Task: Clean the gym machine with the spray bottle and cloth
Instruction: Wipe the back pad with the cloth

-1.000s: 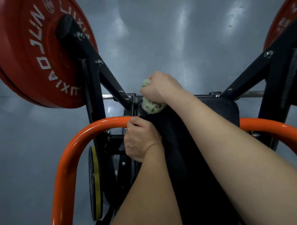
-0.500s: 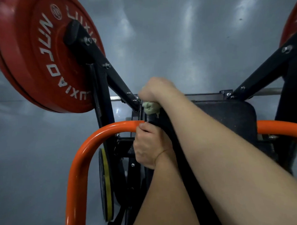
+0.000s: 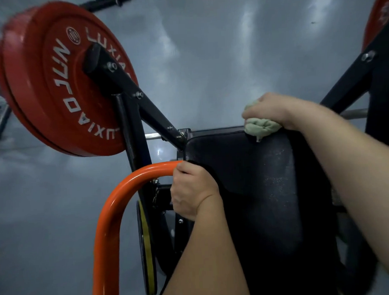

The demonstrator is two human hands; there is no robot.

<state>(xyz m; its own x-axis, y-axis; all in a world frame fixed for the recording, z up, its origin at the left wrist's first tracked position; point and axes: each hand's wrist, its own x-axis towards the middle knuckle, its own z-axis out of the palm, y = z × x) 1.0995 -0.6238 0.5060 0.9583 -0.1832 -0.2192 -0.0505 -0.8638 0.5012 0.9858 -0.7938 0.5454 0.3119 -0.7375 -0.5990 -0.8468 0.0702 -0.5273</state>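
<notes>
Cloth (image 3: 262, 126), bunched in the right hand's (image 3: 273, 109) closed grip, presses on the black pad's (image 3: 245, 178) top edge (no spray bottle in view), the pad's long face running down from it toward the person, while the left hand (image 3: 193, 191) clasps the pad's left edge.

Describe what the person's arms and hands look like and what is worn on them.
Both arms are bare: no sleeve reaches the left forearm or right forearm. The left hand and right hand wear no gloves, and neither wrist shows a watch or band. The fingers are mostly hidden, so rings cannot be judged.
</notes>
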